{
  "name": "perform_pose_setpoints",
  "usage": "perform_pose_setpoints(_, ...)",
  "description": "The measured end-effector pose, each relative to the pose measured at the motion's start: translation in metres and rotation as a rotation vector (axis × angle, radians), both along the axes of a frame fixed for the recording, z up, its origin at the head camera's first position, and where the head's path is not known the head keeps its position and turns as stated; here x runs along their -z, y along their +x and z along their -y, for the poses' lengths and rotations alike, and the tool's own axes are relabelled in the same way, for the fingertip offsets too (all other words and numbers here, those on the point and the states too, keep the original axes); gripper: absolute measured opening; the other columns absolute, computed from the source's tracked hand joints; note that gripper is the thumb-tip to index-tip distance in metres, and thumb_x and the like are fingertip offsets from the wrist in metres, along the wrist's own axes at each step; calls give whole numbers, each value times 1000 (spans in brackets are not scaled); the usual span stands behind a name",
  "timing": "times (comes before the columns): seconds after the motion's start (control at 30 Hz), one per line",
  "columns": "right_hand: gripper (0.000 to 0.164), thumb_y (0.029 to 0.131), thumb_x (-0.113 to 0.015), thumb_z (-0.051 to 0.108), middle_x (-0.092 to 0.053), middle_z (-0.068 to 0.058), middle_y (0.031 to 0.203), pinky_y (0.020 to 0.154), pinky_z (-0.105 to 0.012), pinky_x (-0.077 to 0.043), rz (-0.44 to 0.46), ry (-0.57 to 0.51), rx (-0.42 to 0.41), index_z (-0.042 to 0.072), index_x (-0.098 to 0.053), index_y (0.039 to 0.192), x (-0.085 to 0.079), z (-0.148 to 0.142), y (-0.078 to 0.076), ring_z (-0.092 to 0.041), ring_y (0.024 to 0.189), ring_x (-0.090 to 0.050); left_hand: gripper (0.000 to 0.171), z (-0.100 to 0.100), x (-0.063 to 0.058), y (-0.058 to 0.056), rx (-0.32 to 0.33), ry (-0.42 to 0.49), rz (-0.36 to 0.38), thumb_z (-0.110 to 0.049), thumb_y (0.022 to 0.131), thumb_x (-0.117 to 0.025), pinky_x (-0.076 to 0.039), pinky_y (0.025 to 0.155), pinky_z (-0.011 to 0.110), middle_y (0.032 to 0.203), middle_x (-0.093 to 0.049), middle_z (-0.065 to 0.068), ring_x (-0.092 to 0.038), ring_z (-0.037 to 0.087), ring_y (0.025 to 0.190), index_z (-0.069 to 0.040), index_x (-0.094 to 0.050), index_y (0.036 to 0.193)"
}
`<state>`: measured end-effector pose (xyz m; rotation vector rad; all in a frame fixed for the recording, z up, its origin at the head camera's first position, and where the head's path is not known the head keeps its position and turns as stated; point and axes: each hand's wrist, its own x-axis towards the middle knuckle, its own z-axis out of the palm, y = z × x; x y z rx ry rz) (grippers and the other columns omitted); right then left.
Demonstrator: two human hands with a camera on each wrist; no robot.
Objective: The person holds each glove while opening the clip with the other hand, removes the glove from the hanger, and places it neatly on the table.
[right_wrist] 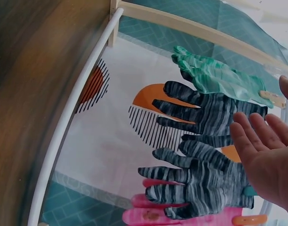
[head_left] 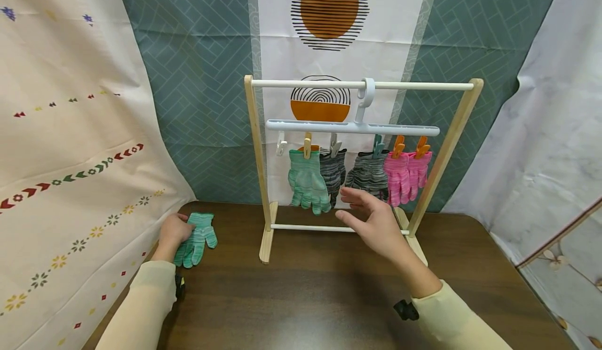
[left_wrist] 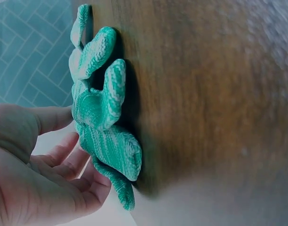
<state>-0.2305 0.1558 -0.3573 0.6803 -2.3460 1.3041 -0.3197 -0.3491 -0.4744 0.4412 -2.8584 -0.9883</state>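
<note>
At the table's left side my left hand (head_left: pixel 175 232) pinches the edge of a green-and-white knit glove (head_left: pixel 199 237). In the left wrist view the thumb and fingertips meet the glove's near edge, and its fingers bend up from the wood. My right hand (head_left: pixel 373 222) is raised before the drying rack, fingers spread and holding nothing. Behind it, a white hanger (head_left: pixel 324 126) carries a matching green glove (head_left: pixel 308 180), two black-and-grey striped gloves (right_wrist: pixel 214 115) and pink gloves (head_left: pixel 398 177), all clipped at their cuffs. Part of the striped pair is hidden by other gloves.
The wooden rack (head_left: pixel 257 151) stands at the back of the brown table (head_left: pixel 291 298), with a white lower bar (head_left: pixel 310 228) near the tabletop. A white clip (head_left: pixel 281 143) at the hanger's left end holds no glove. Patterned cloths (head_left: pixel 197 89) enclose the back and sides.
</note>
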Motion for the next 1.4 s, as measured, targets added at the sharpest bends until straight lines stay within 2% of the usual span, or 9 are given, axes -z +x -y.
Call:
perform_pose_setpoints(0.1,49,86,-73,33,-62,0,126,92,-40,-49,37,-35,-11,22,-57,131,-5,1,1,-18,110,-61,38,0,-1,2,-2,-6,8,-17,91,-61,-43,81,54,114,-54,31,-52,47,100,9,-54,118)
perform_pose_setpoints(0.3,47,87,-72,13,-61,-12,125,93,-49,-46,45,-115,-58,3,-56,130,-28,9,15,-33,112,-59,42,0,-5,5,-1,-3,7,-19,91,-60,-43,81,54,117,-52,32,-51,48,101,9,-51,122)
perform_pose_setpoints(0.6,48,88,-71,13,-61,-14,125,94,-50,-45,81,-152,-74,3,-54,132,-42,13,16,-34,114,-58,45,-9,-16,9,-4,2,-69,-17,92,-59,-42,85,55,124,-50,32,-49,49,108,8,-48,128)
perform_pose_setpoints(0.9,48,88,-71,14,-60,-14,125,95,-49,-44,81,-161,-75,3,-54,132,-53,17,14,-34,115,-57,50,-20,-34,11,52,26,-156,-25,94,-60,-43,85,52,125,-52,28,-51,43,107,5,-47,132)
perform_pose_setpoints(1.0,47,88,-71,13,-61,-15,123,95,-50,-45,69,-160,-82,2,-54,131,-57,19,13,-35,115,-57,52,-27,-41,15,75,58,-166,-29,95,-60,-44,82,51,124,-52,27,-52,42,106,4,-46,134)
perform_pose_setpoints(1.2,47,89,-70,13,-61,-15,124,95,-51,-44,55,-148,-83,2,-54,132,-64,23,12,-36,114,-57,55,-44,-58,26,123,108,-206,-36,95,-59,-43,86,53,127,-52,23,-49,41,113,-2,-45,137)
perform_pose_setpoints(1.4,47,89,-70,14,-60,-14,125,96,-49,-44,29,-122,-63,3,-54,132,-67,25,10,-33,115,-57,54,-63,-76,35,164,144,-271,-34,95,-61,-45,83,50,126,-54,21,-53,38,109,-4,-46,137)
